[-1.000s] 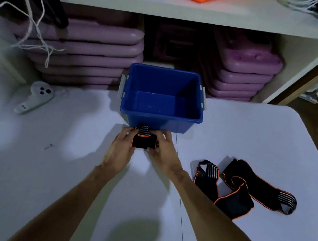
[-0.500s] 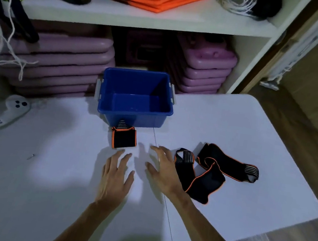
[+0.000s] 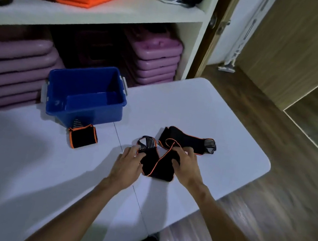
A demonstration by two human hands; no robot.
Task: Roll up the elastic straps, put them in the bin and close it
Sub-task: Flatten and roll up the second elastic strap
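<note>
A rolled black strap with orange trim (image 3: 83, 136) lies on the white table just in front of the open blue bin (image 3: 84, 97), which holds nothing I can see. To the right lies an unrolled black strap with orange edging (image 3: 170, 152), looped over itself, its striped ends at the left and far right. My left hand (image 3: 128, 165) rests on the strap's left striped end, fingers on the fabric. My right hand (image 3: 187, 165) presses on the strap's middle, fingers curled over it. No lid is in view.
The white table (image 3: 205, 116) ends at a rounded corner on the right, with wooden floor (image 3: 266, 196) beyond. Behind the bin stands a white shelf unit (image 3: 107, 17) with purple step platforms, orange and yellow vests and a coiled white rope.
Both hands let go of the rolled strap, left it in front of the bin, and moved right onto the unrolled strap. The view has swung to the right.
</note>
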